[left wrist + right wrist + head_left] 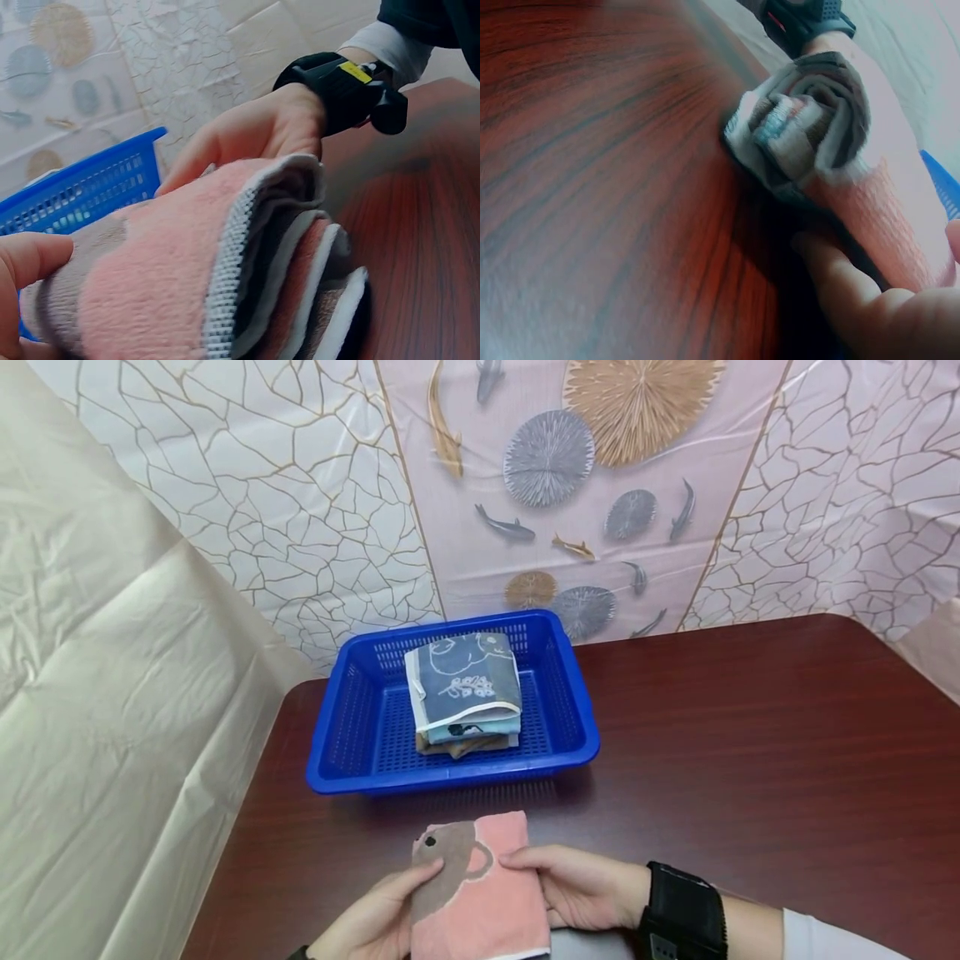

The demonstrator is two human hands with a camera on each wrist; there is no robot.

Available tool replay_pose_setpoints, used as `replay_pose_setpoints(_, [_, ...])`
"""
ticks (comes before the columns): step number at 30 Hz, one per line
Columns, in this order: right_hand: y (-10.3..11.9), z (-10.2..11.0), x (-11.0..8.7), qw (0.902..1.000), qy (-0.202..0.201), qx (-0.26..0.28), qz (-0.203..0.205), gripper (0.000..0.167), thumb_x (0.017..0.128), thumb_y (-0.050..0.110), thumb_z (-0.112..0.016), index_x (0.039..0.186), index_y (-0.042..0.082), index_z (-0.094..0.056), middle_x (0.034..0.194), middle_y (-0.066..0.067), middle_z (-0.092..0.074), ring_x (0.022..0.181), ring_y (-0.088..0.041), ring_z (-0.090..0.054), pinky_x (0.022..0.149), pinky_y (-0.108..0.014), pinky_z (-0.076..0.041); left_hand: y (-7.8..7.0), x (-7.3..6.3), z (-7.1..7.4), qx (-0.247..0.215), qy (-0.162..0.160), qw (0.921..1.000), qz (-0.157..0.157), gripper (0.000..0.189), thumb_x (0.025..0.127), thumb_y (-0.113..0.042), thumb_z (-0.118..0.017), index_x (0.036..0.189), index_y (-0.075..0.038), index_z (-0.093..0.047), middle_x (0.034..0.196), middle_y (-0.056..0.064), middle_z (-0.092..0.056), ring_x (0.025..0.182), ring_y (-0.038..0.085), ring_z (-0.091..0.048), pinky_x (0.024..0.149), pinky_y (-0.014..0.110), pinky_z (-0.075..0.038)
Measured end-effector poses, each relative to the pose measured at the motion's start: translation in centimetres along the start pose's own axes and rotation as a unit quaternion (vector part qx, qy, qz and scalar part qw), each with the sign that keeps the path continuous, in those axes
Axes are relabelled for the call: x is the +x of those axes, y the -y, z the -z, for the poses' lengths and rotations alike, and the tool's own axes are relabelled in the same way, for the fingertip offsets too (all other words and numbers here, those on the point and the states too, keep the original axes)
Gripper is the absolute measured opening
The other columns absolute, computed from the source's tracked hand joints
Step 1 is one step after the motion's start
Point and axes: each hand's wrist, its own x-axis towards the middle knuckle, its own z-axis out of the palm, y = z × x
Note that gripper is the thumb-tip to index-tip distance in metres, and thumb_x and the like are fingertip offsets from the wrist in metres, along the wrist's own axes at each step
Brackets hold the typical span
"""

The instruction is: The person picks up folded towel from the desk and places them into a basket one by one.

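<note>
Both hands grip a folded towel, pink with a grey-brown animal figure, in front of the basket. My left hand holds its left side, thumb on top. On the right side my right hand pinches it, thumb above and fingers beneath. Several folded layers with pale edges show at the end of the towel in the left wrist view. Seen from the right wrist, the towel has a rolled-looking end, just over the table.
A blue plastic basket stands at the back left of the dark red-brown table. Inside it lie stacked folded towels, a grey-blue towel uppermost. Patterned sheeting hangs behind, and a cream cloth hangs at the left.
</note>
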Motion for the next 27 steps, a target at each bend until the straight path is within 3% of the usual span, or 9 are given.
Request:
replay_pose_setpoints(5, [-0.1, -0.2, 0.3, 1.0000, 0.007, 0.001, 0.006, 0.059, 0.106, 0.034, -0.042, 0.150, -0.004, -0.031, 0.145, -0.016, -0.053, 0.128, -0.023, -0.057, 0.106, -0.041, -0.048, 0.4, 0.6, -0.5, 0.008, -0.048, 0.9986, -0.020, 0.018, 0.106, -0.019, -0.047, 0.110, -0.010, -0.062, 0.107, 0.000, -0.074, 0.103, 0.009, -0.069, 0.090, 0.024, -0.056])
replay_pose_setpoints(12, [-0.2, -0.3, 0.1, 0.9997, 0.014, -0.007, 0.018, 0.058, 0.106, 0.034, -0.042, 0.149, -0.004, -0.034, 0.141, -0.013, -0.057, 0.125, -0.021, -0.058, 0.104, -0.040, -0.050, 0.6, 0.7, -0.7, 0.008, -0.057, 0.9982, -0.016, 0.017, 0.104, -0.018, -0.050, 0.109, -0.008, -0.062, 0.106, 0.001, -0.074, 0.102, 0.010, -0.069, 0.088, 0.025, -0.057])
replay_pose_setpoints(20, [0.3, -0.6, -0.9, 0.9993, -0.025, -0.016, 0.022, 0.062, 0.104, 0.036, -0.046, 0.150, -0.003, -0.032, 0.135, -0.009, -0.062, 0.122, -0.020, -0.060, 0.101, -0.039, -0.052, 0.2, 0.6, -1.8, -0.004, -0.031, 0.9993, -0.021, 0.021, 0.107, -0.021, -0.046, 0.114, -0.009, -0.062, 0.110, 0.000, -0.074, 0.105, 0.009, -0.068, 0.091, 0.025, -0.056])
replay_pose_setpoints(27, [2.0, -2.4, -3.1, 0.9972, -0.041, -0.028, 0.057, 0.054, 0.103, 0.033, -0.047, 0.144, -0.002, -0.041, 0.126, -0.005, -0.067, 0.115, -0.018, -0.063, 0.095, -0.039, -0.055, -1.3, -0.3, -4.2, 0.024, 0.021, 0.9983, -0.048, 0.027, 0.109, -0.025, -0.041, 0.120, -0.010, -0.060, 0.117, 0.000, -0.072, 0.111, 0.009, -0.066, 0.094, 0.025, -0.055])
